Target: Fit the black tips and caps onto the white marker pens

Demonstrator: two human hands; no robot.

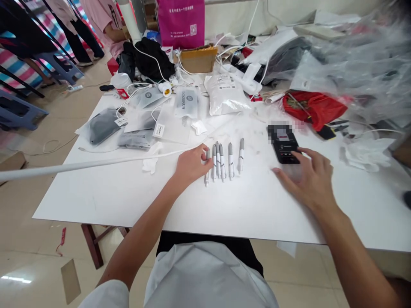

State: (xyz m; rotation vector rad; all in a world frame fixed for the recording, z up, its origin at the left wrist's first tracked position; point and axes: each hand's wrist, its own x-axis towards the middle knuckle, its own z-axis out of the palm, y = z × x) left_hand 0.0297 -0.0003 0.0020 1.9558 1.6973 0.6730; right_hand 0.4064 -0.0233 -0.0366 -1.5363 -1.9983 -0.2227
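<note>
Wide white tabletop, cluttered along its far edge. The work in hand looks like lining up grey-and-white pens, which lie in a row near the middle, tips towards the near edge.

The left hand curls against the row's leftmost pen; whether that grip pinches it or only touches, I cannot tell. The right hand lies flat and open, holding nothing, fingertips at the black device towards the right edge.

Any further nudge calls for a light touch, I'd say, since pens roll.

Containers now: the magenta bag at the far edge hides its contents. The cardboard box too. The clear bag near the left edge holds something grey, folded. The white pouch is sealed.
</note>
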